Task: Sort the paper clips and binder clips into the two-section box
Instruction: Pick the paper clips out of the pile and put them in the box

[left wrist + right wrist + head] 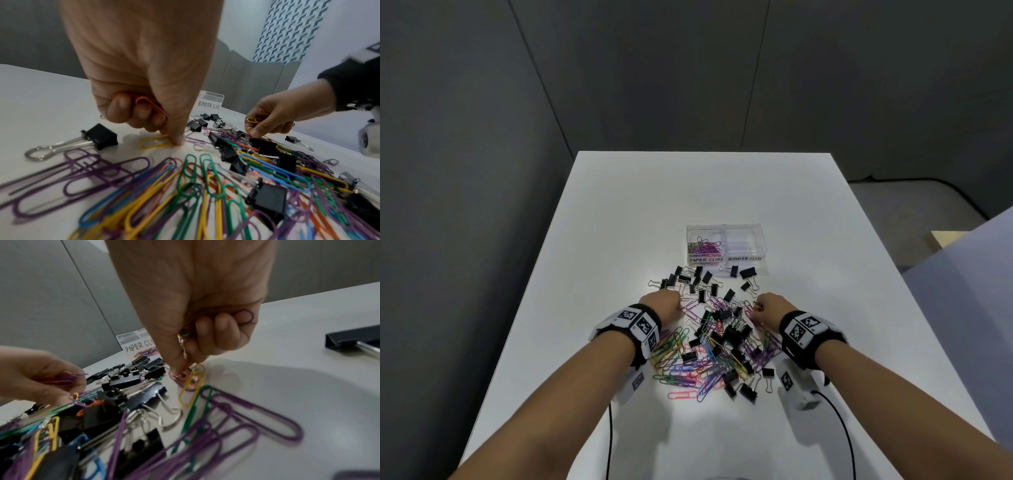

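A mixed pile of coloured paper clips (698, 363) and black binder clips (729, 334) lies on the white table (825, 274). Behind it stands the clear two-section box (726, 230), labelled "PAPER CLIPS" and "BINDER CLIPS". Several paper clips lie in its left section; the right section looks empty. My left hand (662, 303) holds an orange paper clip (151, 104) in its curled fingers while a fingertip presses a yellow paper clip (154, 141) on the table. My right hand (770, 308) grips several paper clips (185, 335) and pinches at a pink clip (183, 377) beside a yellow one (192, 386).
More binder clips (748, 273) lie scattered just in front of the box. Cables (839, 421) run from the wrist cameras towards the table's near edge. Grey walls stand behind and to the left of the table. A lower surface lies off the right edge.
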Tool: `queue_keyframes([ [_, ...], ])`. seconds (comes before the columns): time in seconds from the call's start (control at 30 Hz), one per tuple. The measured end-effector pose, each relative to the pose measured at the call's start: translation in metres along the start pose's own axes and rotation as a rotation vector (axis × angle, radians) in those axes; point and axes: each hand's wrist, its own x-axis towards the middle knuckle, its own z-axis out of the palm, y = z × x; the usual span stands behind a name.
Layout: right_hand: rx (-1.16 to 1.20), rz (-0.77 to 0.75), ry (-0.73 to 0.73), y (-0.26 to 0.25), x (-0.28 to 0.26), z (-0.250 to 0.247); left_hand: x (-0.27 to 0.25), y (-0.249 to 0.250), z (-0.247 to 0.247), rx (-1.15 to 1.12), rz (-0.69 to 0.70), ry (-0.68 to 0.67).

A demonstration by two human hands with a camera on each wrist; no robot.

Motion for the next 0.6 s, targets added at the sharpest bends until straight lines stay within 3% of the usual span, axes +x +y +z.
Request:
queue_keyframes([
  [0.13, -0.011, -0.022, 0.002, 0.002, -0.001, -0.005, 0.001, -0.003, -0.001, 0.016, 0.01, 0.009],
  [0.43, 0.267, -0.234, 0.125, -0.039, 0.008, -0.066, 0.002, -0.023, -0.041, -0.092, 0.08, 0.056],
  [0.6, 0.157, -0.303, 0.248, -0.081, 0.03, -0.09, 0.011, -0.024, -0.073, -0.162, 0.11, 0.078],
])
